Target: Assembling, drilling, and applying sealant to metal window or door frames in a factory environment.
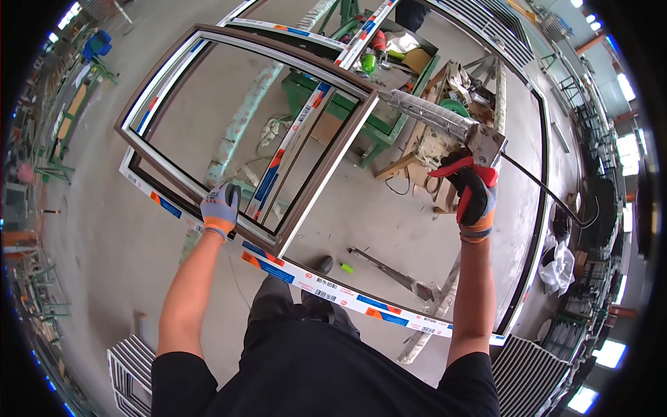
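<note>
My right hand [476,198], in a grey and orange work glove, is closed round the red and black handle of a caulking gun [434,115]. Its long silver barrel points to the far left, and the tip comes close to the corner of a brown window sash [326,167]. A ridged black rod sticks out behind the gun and ends in a hook. My left hand [221,207], gloved alike, grips the near rail of the sash. The sash lies tilted over a larger window frame [340,295] wrapped in printed protective tape.
Beyond the frame stand a green tool bin [379,128] with bottles and a wooden crate [451,132] full of clutter. Wrapped support beams [240,128] run below the frame. Stacked profiles [531,379] lie at the near right. A white plastic bag [557,267] rests at the right.
</note>
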A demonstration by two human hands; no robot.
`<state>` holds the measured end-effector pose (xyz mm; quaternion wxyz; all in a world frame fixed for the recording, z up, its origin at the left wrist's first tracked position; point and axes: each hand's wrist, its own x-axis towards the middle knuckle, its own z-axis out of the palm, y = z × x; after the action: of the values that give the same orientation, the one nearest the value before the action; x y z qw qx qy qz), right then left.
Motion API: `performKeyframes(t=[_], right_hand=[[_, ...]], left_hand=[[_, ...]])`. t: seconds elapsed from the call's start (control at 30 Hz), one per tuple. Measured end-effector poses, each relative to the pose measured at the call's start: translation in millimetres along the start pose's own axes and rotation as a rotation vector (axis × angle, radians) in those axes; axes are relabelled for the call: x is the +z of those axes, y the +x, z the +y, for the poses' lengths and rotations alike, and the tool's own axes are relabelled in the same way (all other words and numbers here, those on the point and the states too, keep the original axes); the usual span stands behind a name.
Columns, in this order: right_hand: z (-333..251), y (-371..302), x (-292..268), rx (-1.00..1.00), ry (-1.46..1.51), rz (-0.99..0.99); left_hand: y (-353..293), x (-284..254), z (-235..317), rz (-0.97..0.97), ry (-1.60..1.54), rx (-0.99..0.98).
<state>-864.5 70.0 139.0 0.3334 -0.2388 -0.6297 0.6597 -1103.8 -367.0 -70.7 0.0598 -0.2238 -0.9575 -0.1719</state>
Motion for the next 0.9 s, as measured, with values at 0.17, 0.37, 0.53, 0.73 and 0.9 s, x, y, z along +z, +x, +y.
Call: performKeyframes(t=[0.17,0.37,0.53,0.73,0.9], right_hand=[[-4.2,9.1,6.8,0.029,-0.015,-0.119],[-6.6,20.4,16.9,0.046,0.027,-0.063],[-20.0,32.9,25.7,0.091,0.022,-0.103],[-27.0,35.3,33.8,0.114,-0.035,-0.111],[-20.0,36.1,34.0,0.13,-0.018,-0.065]], left_hand=[[-0.9,5.0,-9.2,-0.005,0.018,0.0],[-0.9,11.1,-14.8,0.037,0.033,0.036],[1.4,17.0,-23.2,0.058,0.009,0.054],[1.2,15.0,-24.1,0.039,-0.032,0.051],[1.3,8.6,-19.1,0.009,-0.041,0.033]])
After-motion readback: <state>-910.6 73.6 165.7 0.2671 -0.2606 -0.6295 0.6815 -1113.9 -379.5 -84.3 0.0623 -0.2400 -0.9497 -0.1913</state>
